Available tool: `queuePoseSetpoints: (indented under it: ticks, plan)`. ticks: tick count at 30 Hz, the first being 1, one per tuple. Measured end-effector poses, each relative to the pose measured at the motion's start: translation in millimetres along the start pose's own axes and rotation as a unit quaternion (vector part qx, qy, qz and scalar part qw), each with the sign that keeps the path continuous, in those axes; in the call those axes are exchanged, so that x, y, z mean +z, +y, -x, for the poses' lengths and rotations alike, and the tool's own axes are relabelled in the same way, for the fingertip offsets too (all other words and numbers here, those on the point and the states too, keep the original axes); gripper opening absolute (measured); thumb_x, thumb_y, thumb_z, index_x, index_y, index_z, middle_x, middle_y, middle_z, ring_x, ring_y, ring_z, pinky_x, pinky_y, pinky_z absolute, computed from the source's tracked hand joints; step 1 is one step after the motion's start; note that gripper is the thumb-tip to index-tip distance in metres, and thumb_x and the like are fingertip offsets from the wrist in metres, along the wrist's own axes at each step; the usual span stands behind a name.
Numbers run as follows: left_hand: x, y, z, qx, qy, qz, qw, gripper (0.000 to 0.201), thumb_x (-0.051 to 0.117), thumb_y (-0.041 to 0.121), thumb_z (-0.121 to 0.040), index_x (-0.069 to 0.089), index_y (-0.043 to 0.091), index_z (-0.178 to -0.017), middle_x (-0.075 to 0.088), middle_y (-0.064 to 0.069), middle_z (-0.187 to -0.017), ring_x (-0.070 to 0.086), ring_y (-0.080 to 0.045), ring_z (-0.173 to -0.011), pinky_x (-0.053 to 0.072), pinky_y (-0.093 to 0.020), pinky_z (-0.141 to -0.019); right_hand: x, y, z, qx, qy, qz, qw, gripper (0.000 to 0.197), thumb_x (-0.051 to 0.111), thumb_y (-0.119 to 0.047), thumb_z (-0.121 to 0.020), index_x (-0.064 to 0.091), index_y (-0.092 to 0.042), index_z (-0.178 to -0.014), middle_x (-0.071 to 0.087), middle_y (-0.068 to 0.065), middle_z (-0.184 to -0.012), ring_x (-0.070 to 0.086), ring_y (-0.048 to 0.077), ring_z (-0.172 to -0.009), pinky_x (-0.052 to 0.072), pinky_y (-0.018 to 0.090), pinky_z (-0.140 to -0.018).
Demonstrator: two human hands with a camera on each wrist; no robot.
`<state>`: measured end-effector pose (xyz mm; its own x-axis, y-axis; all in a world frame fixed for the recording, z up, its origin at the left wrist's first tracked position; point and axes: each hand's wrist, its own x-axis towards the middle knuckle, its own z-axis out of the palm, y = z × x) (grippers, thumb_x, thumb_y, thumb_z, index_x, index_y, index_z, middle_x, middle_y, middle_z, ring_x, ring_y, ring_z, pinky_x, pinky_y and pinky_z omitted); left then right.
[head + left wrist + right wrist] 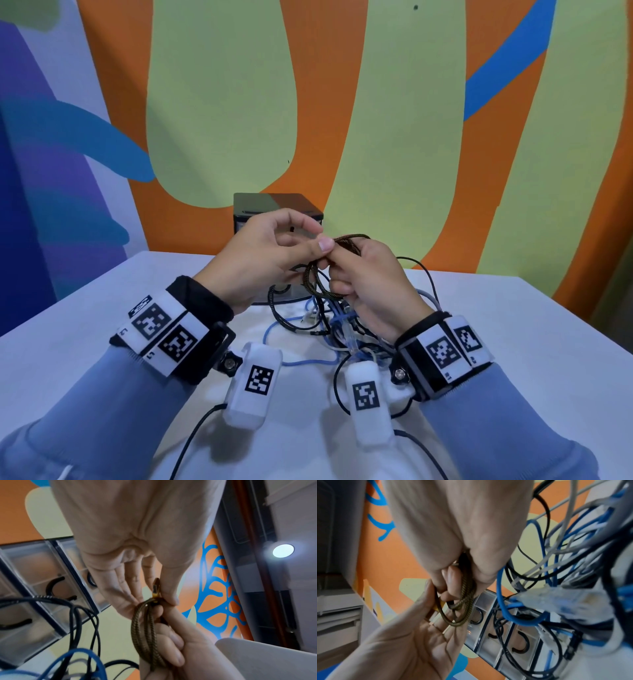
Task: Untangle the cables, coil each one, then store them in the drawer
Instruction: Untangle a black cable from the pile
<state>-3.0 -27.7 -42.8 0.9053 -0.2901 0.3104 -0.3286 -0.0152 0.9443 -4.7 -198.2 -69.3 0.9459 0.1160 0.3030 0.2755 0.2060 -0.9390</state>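
A painted wall [222,102] of orange, pale green and blue fills the background behind a white table [513,342], whose far edge runs just behind the work and whose right and left portions lie open on either side of the hands. At the table's back edge stands a small drawer unit [274,204] with clear-fronted drawers; the hands hide most of its front in the head view, and the wrist views show it only slantwise and blurred. In front of it a tangle of cables [329,325] in blue, black and pale grey sprawls across the middle of the table, the right wrist covering part of it; individual runs cannot be traced, and a black strand trails off the near edge of the picture. Above the tangle and clear of the table, the right hand [373,287] curls its fingers [173,654] around a coiled brown braided cable [322,274], gripping the loops. The left hand [260,257] pinches the same cable near its gold-coloured plug [156,588] between thumb and fingertip, its other fingers extended loosely. How many loops the coil has is hard to make out behind the knuckles.
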Motion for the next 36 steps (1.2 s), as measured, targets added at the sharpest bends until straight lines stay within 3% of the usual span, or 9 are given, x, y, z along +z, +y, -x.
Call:
queuePoseSetpoints:
  ticks: [5, 8, 14, 17, 20, 27, 30, 34, 36]
  plan:
    - [-2.8, 0.1, -0.8, 0.019, 0.015, -0.015, 1.0, 0.031, 0.083, 0.025, -0.086, 0.074, 0.007, -0.109, 0.079, -0.022, -0.103, 0.073, -0.021, -0.087, 0.062, -0.031, -0.075, -0.8, -3.7, -1.2, 0.04, -0.015, -0.107, 0.993, 0.016, 0.056, -0.01, -0.106, 0.067, 0.002, -0.104, 0.056, 0.005, -0.075, 0.034, 0.005, -0.055, 0.027, 0.016, -0.046]
    - [-5.4, 1.3, -0.5, 0.032, 0.02, -0.023, 0.999, 0.031, 0.086, 0.023, -0.082, 0.074, 0.008, -0.107, 0.077, -0.025, -0.104, 0.072, -0.028, -0.092, 0.06, -0.046, -0.088, -4.5, -7.0, -2.3, 0.069, -0.033, -0.185, 0.98, 0.018, 0.054, -0.012, -0.106, 0.067, 0.001, -0.104, 0.054, 0.006, -0.079, 0.035, 0.008, -0.059, 0.027, 0.019, -0.05]
    - [-4.8, 4.7, -0.3, 0.031, 0.048, -0.033, 0.998, 0.026, 0.09, 0.009, -0.081, 0.076, 0.01, -0.103, 0.079, -0.02, -0.099, 0.068, -0.025, -0.088, 0.051, -0.045, -0.08, -3.5, -9.2, 0.3, 0.082, -0.061, -0.239, 0.966, 0.034, 0.05, -0.012, -0.101, 0.08, -0.003, -0.09, 0.047, 0.008, -0.089, 0.031, 0.01, -0.063, 0.028, 0.02, -0.053]
    - [-4.9, 3.8, -1.5, 0.03, 0.065, -0.043, 0.997, 0.023, 0.09, 0.005, -0.08, 0.078, 0.01, -0.099, 0.073, -0.012, -0.086, 0.065, -0.024, -0.082, 0.05, -0.037, -0.074, -1.5, -9.6, 0.7, 0.087, -0.063, -0.269, 0.957, 0.044, 0.047, -0.013, -0.094, 0.064, 0.016, -0.122, 0.051, 0.012, -0.087, 0.033, 0.013, -0.065, 0.03, 0.022, -0.054]
    - [-1.7, 1.4, -2.6, 0.052, 0.076, -0.096, 0.991, 0.015, 0.087, 0.007, -0.083, 0.081, 0.013, -0.095, 0.073, -0.003, -0.079, 0.062, -0.01, -0.071, 0.045, -0.015, -0.061, -1.7, -7.9, 0.1, 0.08, -0.064, -0.271, 0.957, 0.063, 0.047, -0.015, -0.093, 0.042, 0.024, -0.142, 0.059, 0.011, -0.079, 0.031, 0.013, -0.065, 0.028, 0.023, -0.056]
    - [5.4, -0.2, 0.7, 0.087, 0.11, -0.297, 0.945, 0.018, 0.072, 0.032, -0.081, 0.076, 0.017, -0.072, 0.06, -0.008, -0.062, 0.046, -0.01, -0.059, 0.042, -0.03, -0.06, 0.7, -3.5, 1.6, 0.051, -0.084, -0.201, 0.975, 0.034, 0.059, -0.015, -0.085, 0.074, 0.007, -0.107, 0.058, 0.016, -0.109, 0.03, 0.012, -0.064, 0.026, 0.023, -0.057]
    - [6.6, 1.8, 3.7, 0.089, 0.125, -0.348, 0.925, 0.028, 0.07, 0.028, -0.085, 0.068, 0.01, -0.064, 0.043, 0.001, -0.053, 0.037, -0.011, -0.054, 0.031, -0.023, -0.05, -0.3, -6.2, 3.5, 0.05, -0.083, -0.193, 0.976, 0.03, 0.058, -0.014, -0.089, 0.074, 0.005, -0.106, 0.056, 0.009, -0.097, 0.028, 0.013, -0.067, 0.022, 0.026, -0.061]
    - [5.6, -0.9, -0.9, 0.029, 0.095, -0.27, 0.958, 0.025, 0.071, 0.028, -0.087, 0.068, 0.014, -0.067, 0.058, -0.001, -0.06, 0.048, -0.013, -0.06, 0.041, -0.029, -0.062, -3.8, -9.8, 5.2, 0.041, -0.081, -0.216, 0.972, 0.025, 0.055, -0.011, -0.093, 0.071, 0.005, -0.103, 0.064, 0.01, -0.106, 0.031, 0.013, -0.066, 0.024, 0.026, -0.062]
    - [6.0, 1.0, -1.0, -0.023, 0.057, -0.152, 0.986, 0.023, 0.073, 0.028, -0.084, 0.066, 0.012, -0.07, 0.054, -0.005, -0.069, 0.049, -0.019, -0.067, 0.041, -0.032, -0.065, -4.4, -10.1, 6.4, 0.041, -0.076, -0.193, 0.977, 0.026, 0.054, -0.006, -0.094, 0.069, 0.007, -0.112, 0.064, 0.003, -0.092, 0.033, 0.012, -0.066, 0.023, 0.027, -0.062]
